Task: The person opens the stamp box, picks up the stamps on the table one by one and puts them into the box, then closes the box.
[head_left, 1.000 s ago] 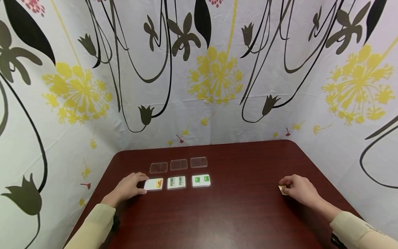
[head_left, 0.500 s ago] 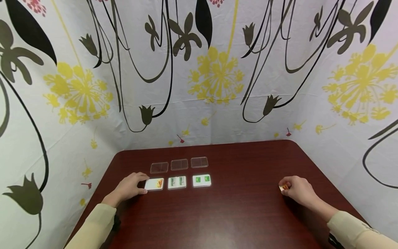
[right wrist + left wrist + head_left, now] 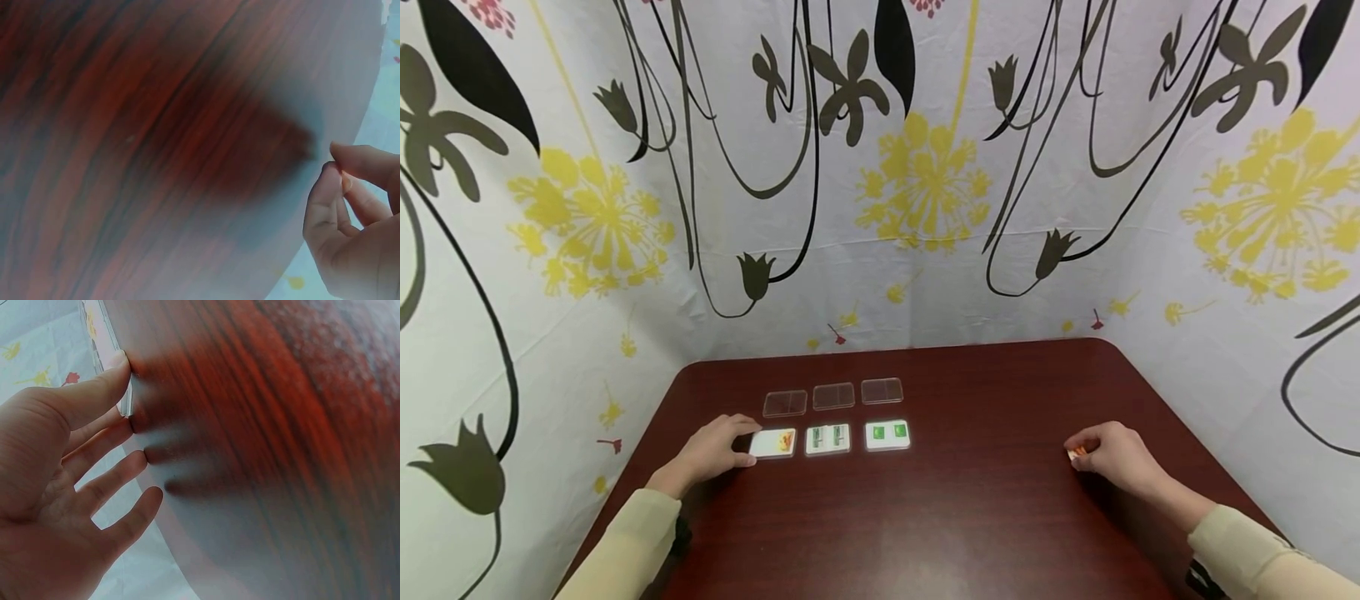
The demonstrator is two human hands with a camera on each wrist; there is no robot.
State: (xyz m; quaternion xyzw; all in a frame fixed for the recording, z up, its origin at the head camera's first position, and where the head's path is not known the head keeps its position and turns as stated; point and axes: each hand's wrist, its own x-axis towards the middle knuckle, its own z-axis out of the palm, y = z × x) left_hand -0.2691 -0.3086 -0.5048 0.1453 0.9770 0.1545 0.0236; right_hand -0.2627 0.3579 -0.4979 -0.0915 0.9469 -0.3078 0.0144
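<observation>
On the left of the table, my left hand [image 3: 713,450] holds the left end of a clear plastic case [image 3: 772,443] between thumb and index finger. That case bears a white card with an orange picture at its right half. In the left wrist view the thumb [image 3: 115,372] lies on the case's edge [image 3: 112,331], and the other fingers spread at the tabletop. Far to the right, my right hand [image 3: 1116,457] pinches a small card piece [image 3: 1077,452] with an orange print, mostly covered by the fingers. The right wrist view shows thumb and fingertips meeting, the piece hidden.
Beside the held case lie a case with two grey-green pictures [image 3: 827,439] and one with two green squares [image 3: 887,434]. Behind them three clear cases [image 3: 785,403] stand in a row. Patterned cloth [image 3: 917,300] hangs round the dark red table [image 3: 970,500].
My right hand has shifted slightly left with the small card piece, which is now more covered by the fingers. The left hand stays at the case.
</observation>
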